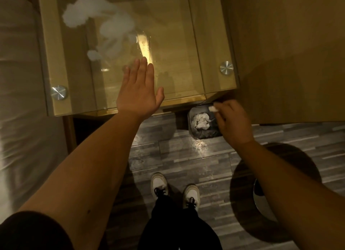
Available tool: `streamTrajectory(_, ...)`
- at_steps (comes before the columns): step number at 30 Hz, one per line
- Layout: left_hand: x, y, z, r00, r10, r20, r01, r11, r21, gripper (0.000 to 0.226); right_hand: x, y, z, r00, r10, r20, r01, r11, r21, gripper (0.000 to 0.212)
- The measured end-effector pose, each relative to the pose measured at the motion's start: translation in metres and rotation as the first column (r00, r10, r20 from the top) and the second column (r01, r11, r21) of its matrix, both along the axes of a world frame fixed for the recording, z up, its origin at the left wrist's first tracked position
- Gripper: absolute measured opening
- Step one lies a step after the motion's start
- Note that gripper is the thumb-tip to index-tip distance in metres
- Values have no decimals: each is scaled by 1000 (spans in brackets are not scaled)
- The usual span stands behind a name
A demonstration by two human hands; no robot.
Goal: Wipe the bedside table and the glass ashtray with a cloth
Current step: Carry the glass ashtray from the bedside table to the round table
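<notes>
Resting flat on bedside table, left hand, fingers pointing away

- Left hand: flat, fingers straight, over the table front edge.
- Right hand: fingers curled, pinching a white scrap, below the table's right corner.

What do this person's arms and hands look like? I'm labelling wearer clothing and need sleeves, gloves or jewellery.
Both forearms are bare. The left hand and right hand wear no gloves, rings or watch. A dark short sleeve shows on the left upper arm; the right upper arm is out of frame.
</notes>
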State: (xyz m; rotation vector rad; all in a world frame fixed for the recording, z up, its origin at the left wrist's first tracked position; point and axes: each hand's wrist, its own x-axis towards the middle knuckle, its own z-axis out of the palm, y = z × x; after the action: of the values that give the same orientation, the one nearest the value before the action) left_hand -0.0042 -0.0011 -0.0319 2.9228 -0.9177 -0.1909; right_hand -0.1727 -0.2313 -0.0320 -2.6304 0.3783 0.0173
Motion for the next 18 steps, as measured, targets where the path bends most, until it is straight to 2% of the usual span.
streamTrajectory(3, 0, 0, -2, 1000, -2, 7, 1, 1000, 4, 73, -23, -1, -28, 986, -53, -160, 55, 999, 3, 28)
streamTrajectory(9, 0, 0, -5, 999, -1, 36, 1, 1000, -2, 72, -34, -1, -58, 960, -105, -261, 106, 994, -8, 37)
streamTrajectory(13, -1, 1, -6, 999, 2, 43, -2, 1000, -11, 72, -37, 0, -59, 966, -111, -234, 100, 993, -56, 44)
streamTrajectory(18, -2, 0, -3, 999, 6, 41, -6, 1000, -6, 72, -38, 7, -53, 990, -35, -140, 17, 991, -129, 50)
